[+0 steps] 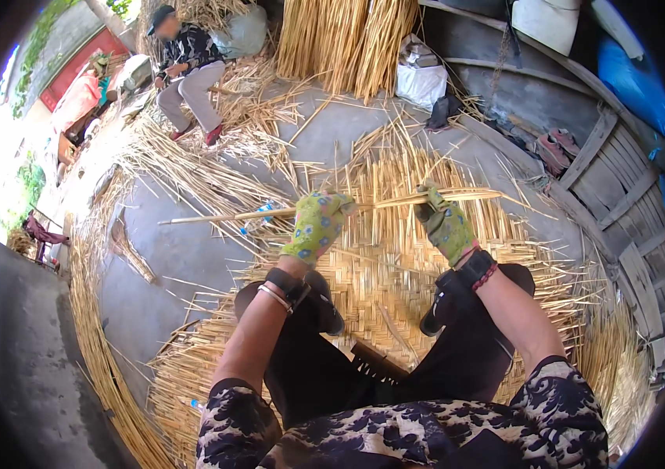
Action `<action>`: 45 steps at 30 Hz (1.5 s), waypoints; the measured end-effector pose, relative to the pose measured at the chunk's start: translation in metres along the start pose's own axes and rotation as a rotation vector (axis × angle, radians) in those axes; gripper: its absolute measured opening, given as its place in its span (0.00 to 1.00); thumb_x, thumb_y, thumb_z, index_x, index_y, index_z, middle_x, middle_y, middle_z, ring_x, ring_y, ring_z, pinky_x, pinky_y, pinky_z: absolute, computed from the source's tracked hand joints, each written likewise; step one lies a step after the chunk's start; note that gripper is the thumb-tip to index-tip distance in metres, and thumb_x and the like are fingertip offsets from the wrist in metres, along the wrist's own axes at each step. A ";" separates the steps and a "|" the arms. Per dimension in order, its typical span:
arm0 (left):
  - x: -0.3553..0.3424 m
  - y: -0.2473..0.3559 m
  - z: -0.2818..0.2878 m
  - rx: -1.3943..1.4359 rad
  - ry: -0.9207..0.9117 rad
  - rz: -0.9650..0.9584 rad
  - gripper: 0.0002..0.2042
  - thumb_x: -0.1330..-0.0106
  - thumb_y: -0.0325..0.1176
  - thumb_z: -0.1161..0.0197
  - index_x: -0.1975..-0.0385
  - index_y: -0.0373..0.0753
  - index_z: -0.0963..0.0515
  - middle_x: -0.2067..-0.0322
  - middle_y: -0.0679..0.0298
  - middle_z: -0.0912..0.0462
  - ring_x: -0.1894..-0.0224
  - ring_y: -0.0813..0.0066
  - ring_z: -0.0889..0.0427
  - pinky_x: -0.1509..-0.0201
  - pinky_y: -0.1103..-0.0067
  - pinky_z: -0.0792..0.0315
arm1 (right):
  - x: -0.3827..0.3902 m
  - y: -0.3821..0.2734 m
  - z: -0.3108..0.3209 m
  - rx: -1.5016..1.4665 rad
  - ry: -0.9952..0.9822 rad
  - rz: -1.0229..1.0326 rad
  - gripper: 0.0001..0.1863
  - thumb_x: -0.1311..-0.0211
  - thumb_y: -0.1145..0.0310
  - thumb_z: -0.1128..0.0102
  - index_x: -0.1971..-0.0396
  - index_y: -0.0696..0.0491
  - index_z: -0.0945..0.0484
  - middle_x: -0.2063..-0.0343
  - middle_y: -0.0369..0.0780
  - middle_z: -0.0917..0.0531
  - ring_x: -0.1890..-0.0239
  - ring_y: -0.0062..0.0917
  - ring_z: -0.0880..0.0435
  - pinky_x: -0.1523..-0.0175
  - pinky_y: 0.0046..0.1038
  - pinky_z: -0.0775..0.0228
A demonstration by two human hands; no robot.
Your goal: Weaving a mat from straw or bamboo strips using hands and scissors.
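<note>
My left hand [318,227], in a yellow-green flowered glove, is closed around some flattened reed strips [395,202]. Their narrow ends stick out to the left past this hand. A short way to the right, my right hand [446,228], gloved alike, grips the same strips. Beyond it the strips fan out to the right. Both hands hold them up above a woven reed mat [383,305], whose unwoven ends spread out around its edge. My feet and dark trousers rest over the mat's near part.
A dark toothed tool [379,363] lies between my legs. Loose reeds [199,176] cover the floor at the left. Tall reed bundles [340,43] stand at the back beside a white sack [421,84]. Another person [191,74] sits at the back left. Wooden slatted panels [633,195] lean at the right.
</note>
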State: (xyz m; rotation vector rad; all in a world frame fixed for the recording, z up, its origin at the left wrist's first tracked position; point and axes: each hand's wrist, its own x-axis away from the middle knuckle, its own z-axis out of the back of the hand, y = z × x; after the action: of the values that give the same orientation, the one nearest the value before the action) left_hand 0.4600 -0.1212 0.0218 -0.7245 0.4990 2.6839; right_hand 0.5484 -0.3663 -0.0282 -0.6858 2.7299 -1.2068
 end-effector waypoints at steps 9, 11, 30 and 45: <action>-0.014 0.004 -0.056 -0.159 -0.008 0.092 0.04 0.50 0.36 0.44 0.77 0.46 0.24 0.74 0.63 0.24 0.67 0.62 0.26 0.65 0.69 0.36 | -0.016 0.052 -0.004 -0.131 -0.023 -0.237 0.10 0.43 0.73 0.50 0.61 0.57 0.29 0.66 0.41 0.23 0.65 0.24 0.23 0.61 0.19 0.25; -0.016 0.004 -0.057 0.018 -0.102 0.088 0.05 0.50 0.36 0.44 0.76 0.46 0.24 0.76 0.63 0.24 0.70 0.61 0.26 0.67 0.69 0.35 | -0.012 0.055 -0.003 -0.046 0.017 -0.188 0.10 0.44 0.77 0.51 0.61 0.61 0.31 0.66 0.43 0.24 0.63 0.27 0.22 0.57 0.21 0.26; 0.000 0.004 -0.078 0.153 -0.473 0.319 0.08 0.45 0.36 0.48 0.71 0.42 0.25 0.76 0.55 0.23 0.73 0.56 0.25 0.71 0.67 0.32 | -0.006 0.086 -0.017 0.324 0.094 0.060 0.10 0.48 0.66 0.44 0.71 0.57 0.24 0.71 0.37 0.21 0.70 0.19 0.25 0.64 0.22 0.33; -0.001 0.016 -0.102 -0.210 -0.322 0.162 0.11 0.48 0.38 0.46 0.81 0.35 0.24 0.82 0.54 0.24 0.79 0.56 0.25 0.76 0.68 0.33 | -0.012 0.114 0.003 1.340 0.257 0.627 0.11 0.46 0.64 0.49 0.78 0.57 0.25 0.82 0.44 0.23 0.80 0.34 0.24 0.75 0.32 0.35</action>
State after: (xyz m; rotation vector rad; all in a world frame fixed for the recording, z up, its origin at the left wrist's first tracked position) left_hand 0.4979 -0.1771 -0.0567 -0.2999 0.2036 2.9583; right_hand 0.5179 -0.2959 -0.1136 0.4549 1.3605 -2.3967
